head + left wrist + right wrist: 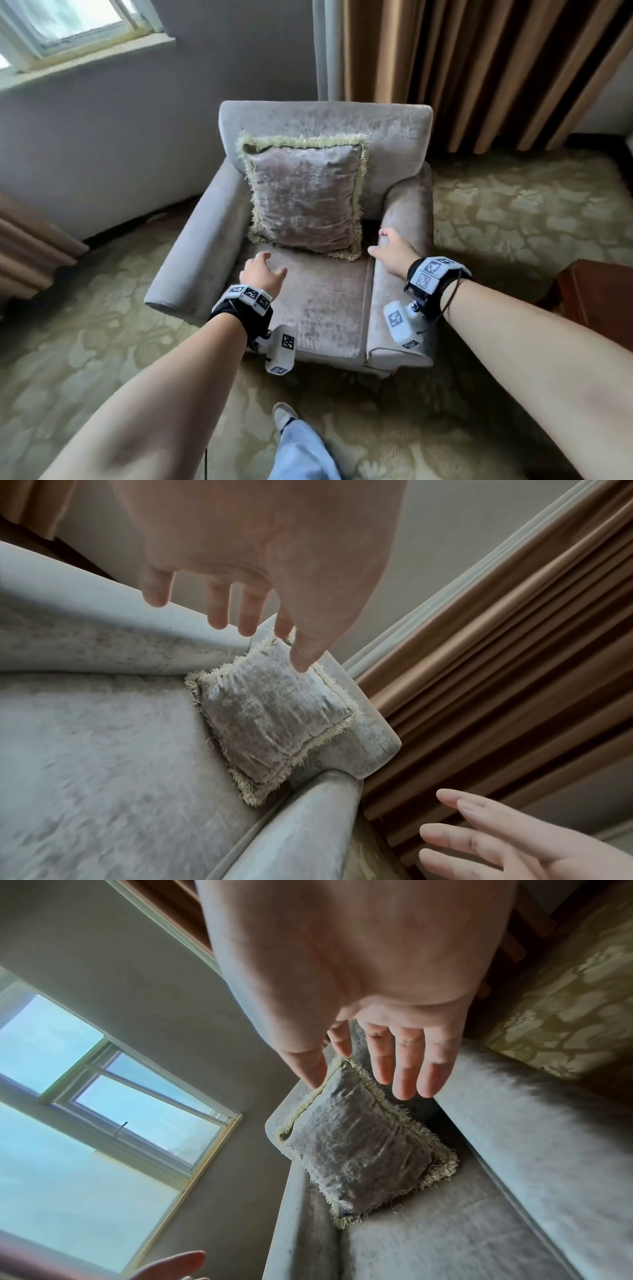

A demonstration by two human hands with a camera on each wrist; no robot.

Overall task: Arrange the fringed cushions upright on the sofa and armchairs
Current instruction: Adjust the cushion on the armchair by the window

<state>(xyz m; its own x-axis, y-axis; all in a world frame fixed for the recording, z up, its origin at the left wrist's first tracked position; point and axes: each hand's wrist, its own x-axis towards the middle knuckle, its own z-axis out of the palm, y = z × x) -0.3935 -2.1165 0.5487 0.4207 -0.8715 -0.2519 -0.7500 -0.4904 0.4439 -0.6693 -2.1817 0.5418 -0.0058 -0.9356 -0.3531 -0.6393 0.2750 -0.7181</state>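
A grey velvet cushion (305, 195) with a pale green fringe stands upright against the back of a grey armchair (322, 308). It also shows in the left wrist view (274, 718) and the right wrist view (359, 1150). My left hand (262, 270) hovers over the seat in front of the cushion's lower left corner, fingers relaxed and empty. My right hand (390, 248) hangs above the right armrest beside the cushion's lower right corner, fingers spread and empty. Neither hand touches the cushion.
Brown curtains (479, 68) hang behind the armchair at the right. A window (68, 27) sits high on the wall at left. Patterned green carpet (513, 212) surrounds the chair. A dark wooden piece (596, 294) stands at the right edge. My foot (284, 416) is near the chair's front.
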